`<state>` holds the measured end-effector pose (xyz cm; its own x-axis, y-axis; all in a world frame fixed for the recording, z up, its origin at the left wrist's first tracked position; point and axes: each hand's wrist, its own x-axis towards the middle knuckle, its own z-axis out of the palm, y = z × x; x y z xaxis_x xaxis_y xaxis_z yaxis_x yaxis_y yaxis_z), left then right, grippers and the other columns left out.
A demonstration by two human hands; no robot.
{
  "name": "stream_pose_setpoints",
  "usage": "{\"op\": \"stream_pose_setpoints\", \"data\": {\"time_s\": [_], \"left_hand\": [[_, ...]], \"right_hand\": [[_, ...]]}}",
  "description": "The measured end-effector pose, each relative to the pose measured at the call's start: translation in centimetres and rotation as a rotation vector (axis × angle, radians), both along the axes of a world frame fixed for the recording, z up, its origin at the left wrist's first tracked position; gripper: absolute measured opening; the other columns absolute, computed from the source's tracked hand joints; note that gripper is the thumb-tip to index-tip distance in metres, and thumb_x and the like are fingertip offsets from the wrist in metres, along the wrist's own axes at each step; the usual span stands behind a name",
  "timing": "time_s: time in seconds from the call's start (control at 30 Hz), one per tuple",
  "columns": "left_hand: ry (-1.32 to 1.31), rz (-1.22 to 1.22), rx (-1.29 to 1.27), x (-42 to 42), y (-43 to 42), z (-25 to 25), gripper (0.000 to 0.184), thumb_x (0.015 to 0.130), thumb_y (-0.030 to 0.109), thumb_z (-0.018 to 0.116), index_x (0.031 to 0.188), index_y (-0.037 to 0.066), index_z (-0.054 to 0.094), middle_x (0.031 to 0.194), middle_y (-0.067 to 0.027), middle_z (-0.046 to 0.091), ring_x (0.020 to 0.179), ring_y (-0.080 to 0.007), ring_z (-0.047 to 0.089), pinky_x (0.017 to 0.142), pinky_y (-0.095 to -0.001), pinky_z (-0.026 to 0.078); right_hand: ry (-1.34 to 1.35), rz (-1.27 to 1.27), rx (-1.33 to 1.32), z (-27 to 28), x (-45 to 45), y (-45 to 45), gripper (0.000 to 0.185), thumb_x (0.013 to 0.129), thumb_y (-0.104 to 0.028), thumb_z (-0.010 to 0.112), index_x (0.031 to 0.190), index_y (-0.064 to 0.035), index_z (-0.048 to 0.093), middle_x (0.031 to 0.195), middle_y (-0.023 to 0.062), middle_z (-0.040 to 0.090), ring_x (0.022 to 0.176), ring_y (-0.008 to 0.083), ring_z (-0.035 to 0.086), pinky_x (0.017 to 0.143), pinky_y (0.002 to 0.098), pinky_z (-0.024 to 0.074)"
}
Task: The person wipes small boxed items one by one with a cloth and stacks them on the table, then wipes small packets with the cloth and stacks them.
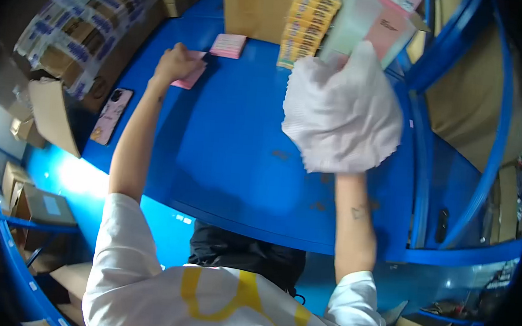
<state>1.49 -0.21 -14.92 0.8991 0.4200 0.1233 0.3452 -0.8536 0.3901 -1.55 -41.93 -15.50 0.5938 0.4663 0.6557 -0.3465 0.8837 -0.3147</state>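
My left hand [175,64] is closed on pink cards [189,79] at the upper left of the blue table. Just right of it lies a stack of pink packets [228,46]. A whitish-pink cloth [344,114] hangs over my right hand, hiding most of its fingers, at the upper right of the table. Beyond the cloth are a pink card [389,31] and pale clear packaging [351,24]. To their left lies a strip of yellow-orange labels [309,26].
A phone in a pink patterned case [111,116] lies at the table's left edge. Behind it stands a taped cardboard box [78,32]. Another cardboard box [254,9] is at the back. Blue metal frames [420,169] rise on the right.
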Motion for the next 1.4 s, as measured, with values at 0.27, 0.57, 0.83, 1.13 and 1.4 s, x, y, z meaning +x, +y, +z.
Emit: {"op": "stream_pose_setpoints", "data": {"time_s": [0.27,0.57,0.83,1.13,1.4], "left_hand": [[-0.773,-0.162,-0.253,-5.9,-9.0,3.5,0.056,0.081,0.023,0.075,0.126,0.001,0.05,0.116,-0.0205,0.056,0.095,-0.0315,0.063,0.074,-0.0336,0.057],[-0.665,-0.889,0.072,-10.5,-24.7,-0.9,0.055,0.089,0.036,0.06,0.138,0.014,0.047,0.14,-0.0222,0.04,0.127,-0.0412,0.044,0.106,-0.0597,0.034],[-0.557,-0.859,-0.11,-10.3,-22.9,-2.6,0.05,0.093,0.033,0.052,0.14,0.014,0.048,0.147,-0.0221,0.036,0.136,-0.0439,0.033,0.108,-0.0682,0.023],[-0.6,-0.892,-0.03,-8.1,-22.3,-2.5,0.048,0.094,0.032,0.052,0.139,0.016,0.05,0.148,-0.0207,0.037,0.138,-0.0416,0.034,0.109,-0.0677,0.023],[-0.598,-0.799,0.119,-7.8,-20.7,-2.2,0.047,0.096,0.036,0.05,0.139,0.017,0.051,0.149,-0.0185,0.037,0.137,-0.0369,0.037,0.108,-0.0638,0.028]], "right_hand": [[-0.375,-0.479,-0.785,0.5,-1.7,1.6,0.059,0.099,-0.041,0.048,0.147,-0.0141,0.028,0.15,0.012,0.033,0.139,0.0294,0.032,0.118,0.045,0.0216],[0.27,-0.316,-0.591,-3.9,-5.1,3.7,0.047,0.1,-0.034,0.049,0.142,-0.0164,0.036,0.14,0.0091,0.044,0.132,0.0258,0.042,0.113,0.0468,0.0333],[0.358,-0.296,-0.573,-3.7,-3.8,4.8,0.049,0.098,-0.034,0.054,0.142,-0.0181,0.036,0.133,0.0063,0.051,0.122,0.0239,0.054,0.103,0.0415,0.0465],[0.276,-0.317,-0.551,-4.0,-2.9,4.2,0.05,0.097,-0.038,0.056,0.14,-0.0186,0.04,0.132,0.0028,0.052,0.114,0.0207,0.059,0.096,0.0372,0.0523],[0.505,-0.195,-0.498,-2.8,-3.3,4.4,0.051,0.096,-0.04,0.057,0.139,-0.0168,0.041,0.135,0.0039,0.052,0.116,0.021,0.058,0.096,0.034,0.0513]]}}
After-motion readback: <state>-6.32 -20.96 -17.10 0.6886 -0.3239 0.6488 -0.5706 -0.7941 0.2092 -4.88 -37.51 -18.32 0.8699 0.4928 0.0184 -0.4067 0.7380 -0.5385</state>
